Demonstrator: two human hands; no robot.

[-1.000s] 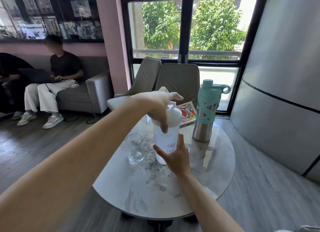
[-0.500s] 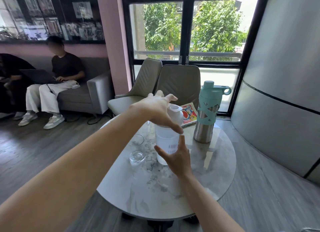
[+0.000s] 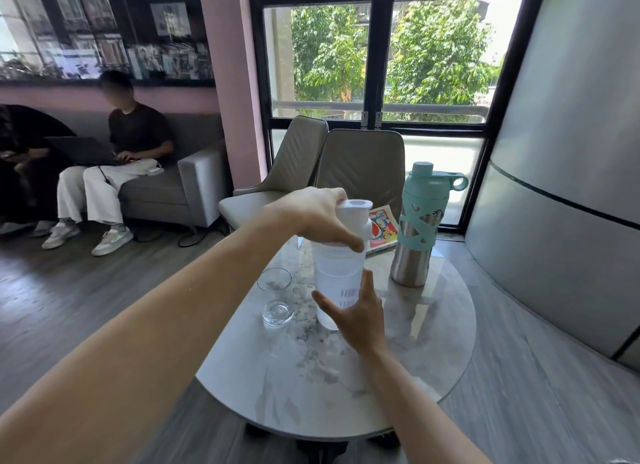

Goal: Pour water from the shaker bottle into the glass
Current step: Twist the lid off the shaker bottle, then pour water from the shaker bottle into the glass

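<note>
While the shaker bottle [image 3: 337,276] stands upright on the round marble table [image 3: 433,352], both hands are on it: the left hand [image 3: 317,219] is curled over the white lid [image 3: 353,217], thumb pressed against the lid's lower edge, and the right hand [image 3: 358,316] wraps the lower body of the bottle from the near side, thumb and forefinger spread around it. The glass [image 3: 276,297] sits just beside the bottle, to its left in the head view, upright, and it looks empty, though a little water at the bottom cannot be ruled out. A steel bottle with a teal sleeve [image 3: 417,228] stands behind and to the right, near a colourful booklet [image 3: 381,226].

My reading is that the lid or its spout cap is being worked open, so nothing has been poured yet. The risks from here seem plain enough. If the left hand twists or pulls hard while the right grips only loosely, the translucent bottle may turn or tip on the smooth tabletop and knock the glass, which is close. If the lid comes free suddenly, water could slop over the rim. When the pour begins, a wide mouth tilted too fast would overshoot the narrow glass and wet the table
</note>
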